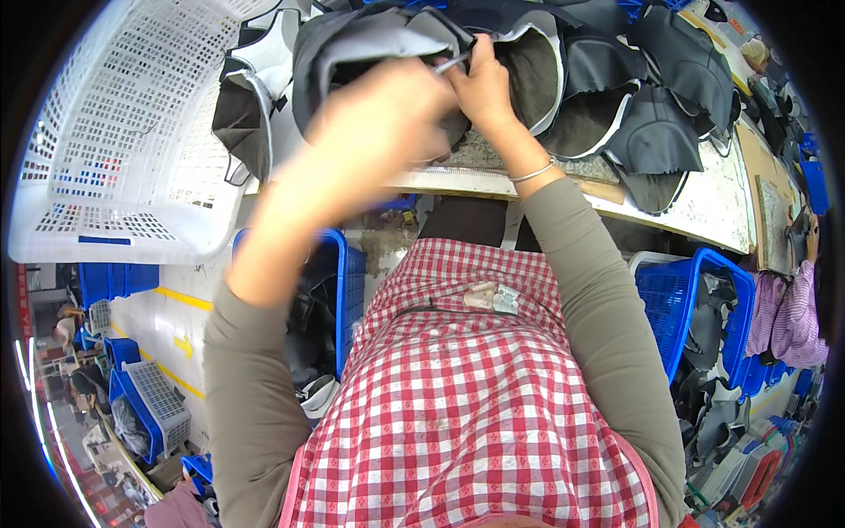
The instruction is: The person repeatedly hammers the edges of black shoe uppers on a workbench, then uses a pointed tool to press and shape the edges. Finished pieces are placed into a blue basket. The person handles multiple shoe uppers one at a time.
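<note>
My left hand [392,110] is smeared by motion in front of a black shoe upper [312,66] with a grey lining, at the near side of the table. Its fingers cannot be made out. Close beside it, my right hand [484,92] is closed, thumb and fingers pinching the dark edge of that upper. Between the two hands shows a slim greyish piece [453,62], too blurred to name. Just right of my right hand another black shoe upper [532,79] stands with its pale-edged opening toward me.
More black shoe uppers [656,132] crowd the worktable [726,198] to the right. A white perforated basket [132,114] stands at the left. Blue baskets [664,299] with black pieces sit below the table. A person in a pink top [801,308] is at the far right.
</note>
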Demonstrator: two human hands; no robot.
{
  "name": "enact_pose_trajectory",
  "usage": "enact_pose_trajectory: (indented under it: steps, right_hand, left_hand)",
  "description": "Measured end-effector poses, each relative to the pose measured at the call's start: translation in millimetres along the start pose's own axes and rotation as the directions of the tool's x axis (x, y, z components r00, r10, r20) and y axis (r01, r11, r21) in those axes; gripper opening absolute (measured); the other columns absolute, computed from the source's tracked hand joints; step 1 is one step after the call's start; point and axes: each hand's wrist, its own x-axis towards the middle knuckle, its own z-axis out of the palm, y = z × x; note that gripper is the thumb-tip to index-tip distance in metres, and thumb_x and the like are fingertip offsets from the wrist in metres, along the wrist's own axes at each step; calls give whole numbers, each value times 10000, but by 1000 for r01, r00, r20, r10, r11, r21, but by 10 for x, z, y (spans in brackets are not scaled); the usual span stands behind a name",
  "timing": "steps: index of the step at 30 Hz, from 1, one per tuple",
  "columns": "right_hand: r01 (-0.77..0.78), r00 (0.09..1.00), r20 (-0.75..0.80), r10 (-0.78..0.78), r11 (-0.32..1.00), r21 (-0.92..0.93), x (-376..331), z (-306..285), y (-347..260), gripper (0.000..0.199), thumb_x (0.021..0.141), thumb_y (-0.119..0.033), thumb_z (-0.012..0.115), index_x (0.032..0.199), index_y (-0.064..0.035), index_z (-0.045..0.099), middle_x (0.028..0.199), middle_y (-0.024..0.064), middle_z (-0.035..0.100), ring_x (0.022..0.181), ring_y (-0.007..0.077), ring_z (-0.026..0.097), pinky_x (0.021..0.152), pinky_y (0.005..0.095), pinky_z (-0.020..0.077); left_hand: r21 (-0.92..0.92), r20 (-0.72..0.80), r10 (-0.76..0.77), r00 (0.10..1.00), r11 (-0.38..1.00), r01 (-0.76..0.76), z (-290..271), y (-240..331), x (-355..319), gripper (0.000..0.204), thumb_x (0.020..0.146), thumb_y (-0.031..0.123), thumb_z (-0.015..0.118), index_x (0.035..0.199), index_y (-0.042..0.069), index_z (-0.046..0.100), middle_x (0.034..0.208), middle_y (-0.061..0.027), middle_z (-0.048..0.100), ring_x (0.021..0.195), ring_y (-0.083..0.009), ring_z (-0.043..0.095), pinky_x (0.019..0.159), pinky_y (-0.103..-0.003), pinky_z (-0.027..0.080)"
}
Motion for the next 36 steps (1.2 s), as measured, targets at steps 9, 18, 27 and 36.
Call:
enact_pose_trajectory:
  steps: [9,18,27,36]
  right_hand:
    - [-128,990,118,82,872,473,-377,-689,-112,336,1075,-327,556,1169,-17,649,769,86,718,655,141,663,600,276,495]
    - [-475,833,493,252,784,401,-786,-483,-55,322,1049,-288,614,964,2,726,704,-7,605,614,65,487,569,250,386]
    - [-255,920,337,200,958,128,-863,-166,127,207,846,-162,805,857,-49,632,708,51,687,634,145,669,596,308,518]
    - [-165,946,297,126,980,112,-888,-145,139,194,835,-159,800,818,-44,645,694,82,694,619,207,683,591,331,524]
  left_hand:
    - [-226,36,-423,905,879,420,1349,-727,-595,635,857,472,791,1277,16,655,1240,-210,677,1213,-384,592,1050,-462,452]
    - [46,-200,-420,885,899,436,1034,-795,-308,605,875,453,770,1285,23,656,1237,-203,681,1201,-380,602,1044,-458,458]
    - [88,-293,-433,852,876,475,940,-837,-257,575,893,433,748,1293,30,658,1234,-196,686,1189,-377,611,1037,-455,464]
    - [107,-291,-433,853,871,479,924,-772,-264,546,911,414,727,1301,37,659,1230,-189,691,1176,-373,620,1031,-451,470]
